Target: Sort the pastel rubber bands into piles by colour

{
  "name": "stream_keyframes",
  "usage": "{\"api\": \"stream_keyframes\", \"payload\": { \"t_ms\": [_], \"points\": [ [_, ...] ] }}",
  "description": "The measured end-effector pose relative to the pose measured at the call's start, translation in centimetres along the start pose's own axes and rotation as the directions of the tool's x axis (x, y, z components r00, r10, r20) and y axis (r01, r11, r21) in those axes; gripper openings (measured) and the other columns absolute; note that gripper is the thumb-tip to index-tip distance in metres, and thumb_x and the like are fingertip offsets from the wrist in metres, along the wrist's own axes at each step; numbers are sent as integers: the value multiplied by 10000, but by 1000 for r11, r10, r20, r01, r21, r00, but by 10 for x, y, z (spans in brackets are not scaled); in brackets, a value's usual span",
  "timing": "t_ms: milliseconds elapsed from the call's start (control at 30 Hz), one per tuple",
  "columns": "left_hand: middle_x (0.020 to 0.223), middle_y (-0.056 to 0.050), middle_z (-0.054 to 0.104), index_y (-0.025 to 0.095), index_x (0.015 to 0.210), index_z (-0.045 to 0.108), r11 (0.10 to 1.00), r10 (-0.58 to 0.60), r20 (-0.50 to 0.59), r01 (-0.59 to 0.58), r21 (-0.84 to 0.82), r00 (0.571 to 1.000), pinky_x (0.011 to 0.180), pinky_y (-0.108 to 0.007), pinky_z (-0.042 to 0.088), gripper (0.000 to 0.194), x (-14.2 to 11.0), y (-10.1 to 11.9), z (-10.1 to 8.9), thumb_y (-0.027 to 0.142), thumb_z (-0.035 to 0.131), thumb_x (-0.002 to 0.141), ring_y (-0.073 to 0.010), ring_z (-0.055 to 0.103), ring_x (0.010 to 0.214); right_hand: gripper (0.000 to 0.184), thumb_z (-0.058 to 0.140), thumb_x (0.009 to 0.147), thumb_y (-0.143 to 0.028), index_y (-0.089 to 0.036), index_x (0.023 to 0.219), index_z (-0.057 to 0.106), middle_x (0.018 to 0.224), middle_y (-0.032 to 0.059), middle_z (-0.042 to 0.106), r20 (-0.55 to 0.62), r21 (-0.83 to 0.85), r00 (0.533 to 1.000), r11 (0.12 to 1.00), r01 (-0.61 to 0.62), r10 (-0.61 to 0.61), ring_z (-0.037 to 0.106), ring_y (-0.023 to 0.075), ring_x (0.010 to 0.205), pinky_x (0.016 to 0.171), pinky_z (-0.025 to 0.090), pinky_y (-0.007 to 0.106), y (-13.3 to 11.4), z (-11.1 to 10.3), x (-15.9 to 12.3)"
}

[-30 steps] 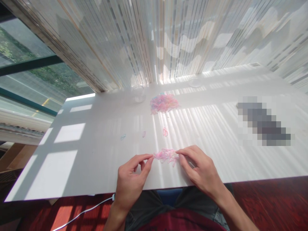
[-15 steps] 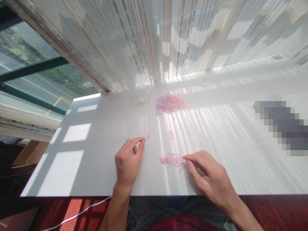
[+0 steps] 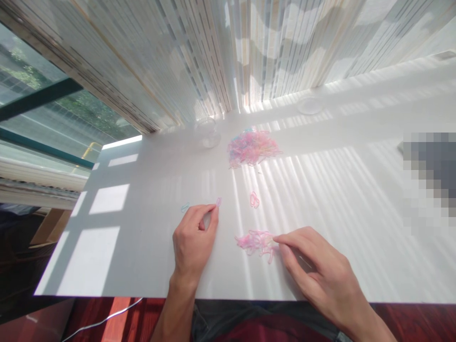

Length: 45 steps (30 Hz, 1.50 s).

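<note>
My left hand (image 3: 194,235) is pinched, thumb and forefinger together at the lower end of a purple paper clip (image 3: 218,202). A blue paper clip (image 3: 185,207) lies just beyond its knuckles. My right hand (image 3: 317,268) rests at the right edge of a small pile of pink and pastel paper clips (image 3: 254,241). Its forefinger tip touches the pile, and the thumb sits slightly apart from it. Farther up, a few red-pink paper clips (image 3: 254,200) lie together. Behind them is a larger heap of pastel paper clips (image 3: 252,148).
A clear round container (image 3: 208,133) stands at the back by the curtain (image 3: 178,61). A clear round lid (image 3: 309,105) lies to its right. A blurred-out dark object (image 3: 434,166) is at the right of the white table (image 3: 149,256). A white cable (image 3: 107,317) runs below its front edge.
My left hand has moved from the small pile, up and left, to the purple clip. My right hand has stayed by the pile. The view has shifted slightly.
</note>
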<state>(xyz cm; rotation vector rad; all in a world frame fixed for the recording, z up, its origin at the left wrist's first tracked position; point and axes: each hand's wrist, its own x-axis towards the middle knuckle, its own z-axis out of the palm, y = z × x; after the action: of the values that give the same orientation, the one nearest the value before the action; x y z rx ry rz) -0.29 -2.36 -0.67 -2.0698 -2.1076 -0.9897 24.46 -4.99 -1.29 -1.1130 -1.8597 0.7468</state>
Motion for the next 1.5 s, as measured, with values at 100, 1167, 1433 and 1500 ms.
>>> {"api": "stream_keyframes", "payload": {
  "t_ms": [100, 1167, 1433, 1500],
  "points": [
    [828, 9, 689, 191, 993, 752, 1000, 17, 9, -17, -10, 1000, 636, -222, 476, 104, -4, 1, -4, 217, 663, 945, -88, 496, 564, 157, 562, 996, -128, -205, 1090, 659, 904, 36, 674, 0, 1, 1000, 1000, -6, 6, 647, 156, 821, 719, 526, 288, 0, 0, 0],
    [942, -57, 738, 188, 1023, 711, 874, 321, 171, -221, -433, 932, 716, -248, 566, 126, -45, 19, -11, 122, 633, 950, -160, 702, 835, 99, 588, 940, -145, -211, 885, 637, 931, 62, 618, -49, -189, 998, 981, -37, 28, 626, 212, 901, 804, 541, 352, -6, 10, -3],
    [944, -47, 771, 193, 1070, 683, 854, 309, 145, -207, -478, 940, 639, -244, 544, 131, -47, 23, -11, 157, 657, 948, -131, 649, 688, 65, 621, 964, -206, -220, 937, 678, 953, 54, 670, 32, 27, 999, 999, -34, 33, 670, 187, 906, 792, 565, 305, -4, -2, -1],
    [940, -51, 775, 196, 1078, 683, 846, 301, 158, -186, -499, 941, 605, -245, 539, 127, -48, 26, -10, 194, 667, 952, -121, 615, 620, 75, 617, 971, -217, -222, 936, 683, 959, 54, 679, 64, 63, 998, 998, -29, 25, 679, 184, 907, 795, 574, 300, -4, -3, 0]
  ]
}}
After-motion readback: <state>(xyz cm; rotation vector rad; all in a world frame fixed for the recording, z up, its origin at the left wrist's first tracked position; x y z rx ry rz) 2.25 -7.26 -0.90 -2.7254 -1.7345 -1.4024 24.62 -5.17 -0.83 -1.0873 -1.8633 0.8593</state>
